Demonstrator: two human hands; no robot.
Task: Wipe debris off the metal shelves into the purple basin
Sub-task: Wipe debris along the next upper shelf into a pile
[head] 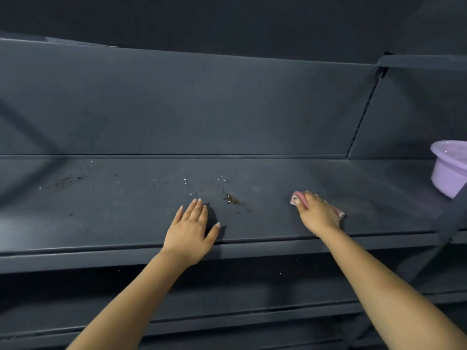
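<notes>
A dark grey metal shelf (126, 223) spans the whole view in front of me, with a back panel rising behind it and a lower shelf (252, 281) under its front lip. At about three o'clock, at the right edge of the view, the purple basin (448, 170) sits tilted and partly cut off, well apart from my hands. My left hand (192, 231) lies flat on the shelf near its front edge at six o'clock, fingers straight and together, thumb spread, holding nothing. My right hand (317, 213) presses a pink cloth (299, 198) onto the shelf at four o'clock, fingers bent over it; the cloth shows at both sides of the hand. Between my hands, just past my left fingertips, lies a small dark clump of debris (232, 199). Finer specks and a few white grains (222, 178) scatter toward nine o'clock, with a faint dusty patch (68, 181) far left.
</notes>
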